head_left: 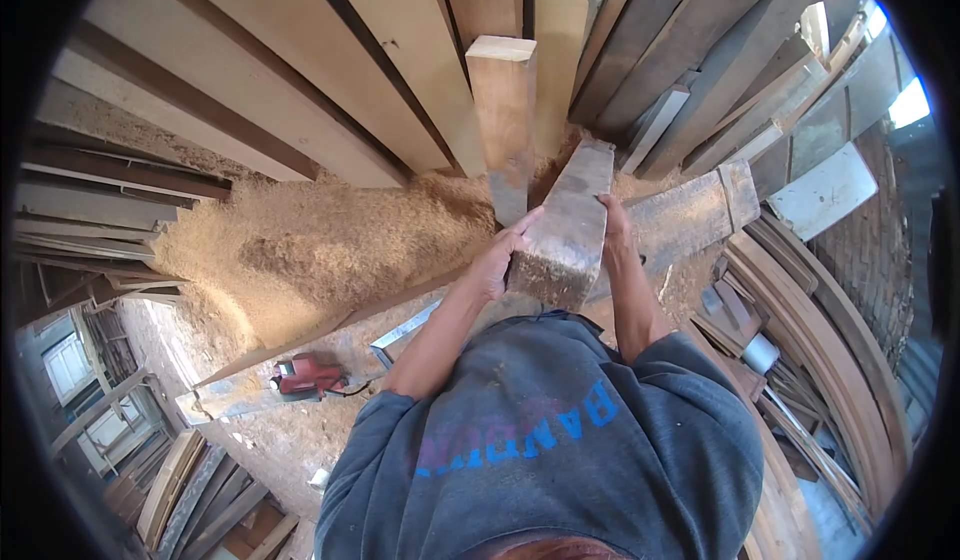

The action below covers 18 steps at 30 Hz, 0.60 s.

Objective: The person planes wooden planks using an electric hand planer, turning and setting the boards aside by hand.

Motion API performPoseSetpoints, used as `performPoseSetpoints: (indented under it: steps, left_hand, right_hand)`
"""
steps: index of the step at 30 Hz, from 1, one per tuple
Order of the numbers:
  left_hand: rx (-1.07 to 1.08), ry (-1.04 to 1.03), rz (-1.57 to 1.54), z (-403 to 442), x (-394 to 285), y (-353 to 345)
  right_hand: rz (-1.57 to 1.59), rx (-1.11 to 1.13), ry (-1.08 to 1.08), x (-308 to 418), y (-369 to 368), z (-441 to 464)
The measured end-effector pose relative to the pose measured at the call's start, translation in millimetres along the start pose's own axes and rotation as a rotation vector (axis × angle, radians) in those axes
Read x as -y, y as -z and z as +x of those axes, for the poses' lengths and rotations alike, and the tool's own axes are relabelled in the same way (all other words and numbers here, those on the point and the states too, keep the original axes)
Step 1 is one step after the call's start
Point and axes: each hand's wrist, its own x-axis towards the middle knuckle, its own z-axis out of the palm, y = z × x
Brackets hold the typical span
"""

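A thick, weathered wooden block (572,215) stands between my two hands, its rough dusty end towards me. My left hand (503,258) grips its left edge near that end, fingers wrapped round the side. On the opposite side, my right hand (617,228) is closed on the right edge, a little farther out. Whether the far end rests on something is hard to tell. Just beyond my left hand, a reddish-brown timber post (503,110) with a pale cut top stands upright. A long plank (690,210) lies behind and to the right of the block.
Sawdust (370,240) is heaped to the left. Tall boards (280,50) lean along the far side. A red power tool (308,375) sits on a board at lower left. Curved timber pieces (830,345) are stacked at right, near a white panel (823,192).
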Motion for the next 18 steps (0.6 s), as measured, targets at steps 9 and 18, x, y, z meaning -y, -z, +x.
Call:
performPoseSetpoints:
  steps: [9,18]
  left_hand:
    - [0.115,-0.214,0.132,-119,-23,12]
    - [0.167,-0.419,0.25,-270,2,44]
  right_hand:
    - [0.006,0.267,0.268,-56,-23,-63]
    - [-0.062,0.263,0.704,-126,-83,-194]
